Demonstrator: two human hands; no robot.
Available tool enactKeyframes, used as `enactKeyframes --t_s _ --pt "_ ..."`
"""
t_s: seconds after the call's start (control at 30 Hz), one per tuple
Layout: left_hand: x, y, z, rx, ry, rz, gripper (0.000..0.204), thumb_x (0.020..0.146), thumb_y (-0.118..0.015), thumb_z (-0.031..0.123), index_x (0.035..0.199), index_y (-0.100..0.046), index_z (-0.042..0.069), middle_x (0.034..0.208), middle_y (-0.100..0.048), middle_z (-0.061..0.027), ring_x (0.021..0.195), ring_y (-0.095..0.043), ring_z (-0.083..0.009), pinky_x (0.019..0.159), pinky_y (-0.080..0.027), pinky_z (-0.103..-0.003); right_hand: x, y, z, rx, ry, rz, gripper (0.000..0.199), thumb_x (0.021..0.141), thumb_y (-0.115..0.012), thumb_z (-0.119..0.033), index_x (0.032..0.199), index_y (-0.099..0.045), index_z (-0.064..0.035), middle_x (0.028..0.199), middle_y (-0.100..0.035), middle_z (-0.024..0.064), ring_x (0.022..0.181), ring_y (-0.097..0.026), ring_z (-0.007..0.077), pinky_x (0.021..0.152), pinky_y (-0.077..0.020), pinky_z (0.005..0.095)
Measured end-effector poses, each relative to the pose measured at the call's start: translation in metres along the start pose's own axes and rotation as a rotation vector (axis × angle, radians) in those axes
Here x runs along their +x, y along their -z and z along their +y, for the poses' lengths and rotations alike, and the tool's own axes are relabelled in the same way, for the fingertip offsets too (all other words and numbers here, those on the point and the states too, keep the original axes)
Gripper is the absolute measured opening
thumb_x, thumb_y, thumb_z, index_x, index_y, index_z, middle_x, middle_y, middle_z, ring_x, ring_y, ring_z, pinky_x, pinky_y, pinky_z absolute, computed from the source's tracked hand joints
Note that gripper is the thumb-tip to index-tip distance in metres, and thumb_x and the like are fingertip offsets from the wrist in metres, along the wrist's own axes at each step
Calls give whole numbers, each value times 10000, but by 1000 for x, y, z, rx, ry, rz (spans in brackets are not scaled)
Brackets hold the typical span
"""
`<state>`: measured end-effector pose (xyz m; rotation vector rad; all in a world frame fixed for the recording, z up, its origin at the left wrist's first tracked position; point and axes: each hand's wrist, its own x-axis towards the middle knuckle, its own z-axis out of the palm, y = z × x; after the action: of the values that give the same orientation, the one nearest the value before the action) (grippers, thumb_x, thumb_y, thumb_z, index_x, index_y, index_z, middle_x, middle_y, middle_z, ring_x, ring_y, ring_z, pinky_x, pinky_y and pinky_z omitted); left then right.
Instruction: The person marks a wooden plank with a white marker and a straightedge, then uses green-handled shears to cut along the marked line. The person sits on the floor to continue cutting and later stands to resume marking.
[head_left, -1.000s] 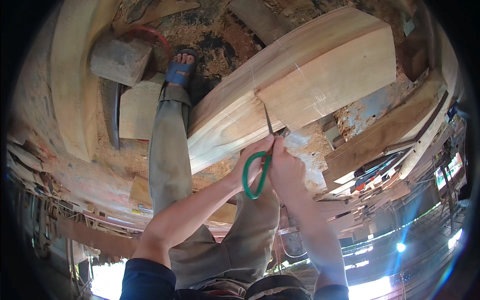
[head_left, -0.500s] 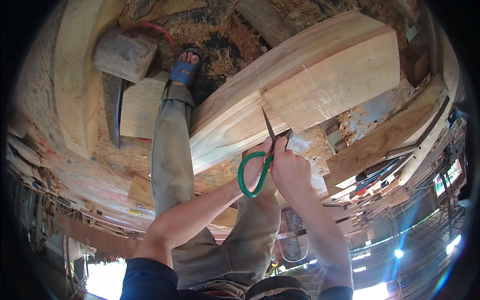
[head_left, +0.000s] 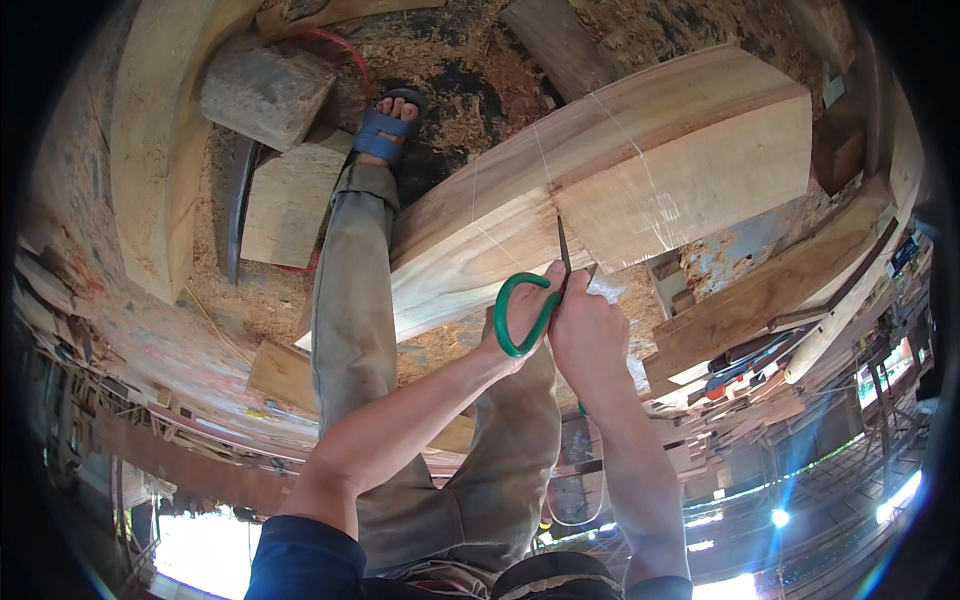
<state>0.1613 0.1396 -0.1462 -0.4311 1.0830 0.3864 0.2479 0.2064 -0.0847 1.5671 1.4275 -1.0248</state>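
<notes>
A pair of scissors [head_left: 563, 245] with green loop handles is held between my two hands, blades spread apart and pointing away from me. My left hand [head_left: 528, 308] is closed at the scissors' pivot, and one green loop lies across it. Against it, my right hand [head_left: 588, 330] is curled closed around the same middle part; its fingertips are mostly hidden. Just beyond the blades lies a large pale wooden beam [head_left: 700, 160] with a shaped surface and thin white marking lines. The longer blade's tip overlaps the beam in view; whether it touches, I cannot tell.
A rough block [head_left: 268, 92] rests at the upper left beside a square wooden piece [head_left: 293, 205]. A long curved timber [head_left: 150, 150] runs down the left side. Planks [head_left: 770, 280] and tools lie at right. Sawdust and shavings cover the ground around my sandalled foot [head_left: 385, 130].
Both hands and the scissors have shifted slightly up and right in the picture, and the longer blade stands more upright. The whole scene has also shifted a little. The grip looks the same.
</notes>
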Motion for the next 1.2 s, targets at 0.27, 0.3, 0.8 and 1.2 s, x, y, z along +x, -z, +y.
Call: enactKeyframes --t_s 0.27,0.3,0.8,1.2 --pt "-7 12 -24 -219 42 -113 550 1130 -375 531 1380 -602 96 1063 -654 -35 1014 -623 -114 900 -517 -304 -2 -22 0 -152 108 -6 510 949 -646 -234 1264 -515 145 741 -726 222 696 -752 383 618 -607 459" --pt "-12 13 -30 -298 54 -150 562 1136 -353 526 1449 -563 108 1109 -655 -39 1063 -628 -118 944 -523 -308 -3 -29 0 -213 145 -12 563 949 -650 -246 1303 -503 165 732 -727 213 677 -754 359 594 -608 435" --pt "-17 5 -81 -306 -171 -69 440 1144 -422 386 1503 -495 142 1147 -640 -28 1085 -609 -114 979 -505 -318 -18 -80 25 -628 386 228 536 1027 -603 -360 1255 -661 122 582 -628 45 485 -638 171 396 -494 320" --pt "-24 7 -115 -180 -117 24 400 1138 -450 340 1464 -521 119 1150 -624 -16 1059 -594 -100 942 -502 -305 -20 -86 29 -821 410 62 651 804 -703 -175 1348 -582 163 663 -666 74 575 -680 185 436 -515 309"
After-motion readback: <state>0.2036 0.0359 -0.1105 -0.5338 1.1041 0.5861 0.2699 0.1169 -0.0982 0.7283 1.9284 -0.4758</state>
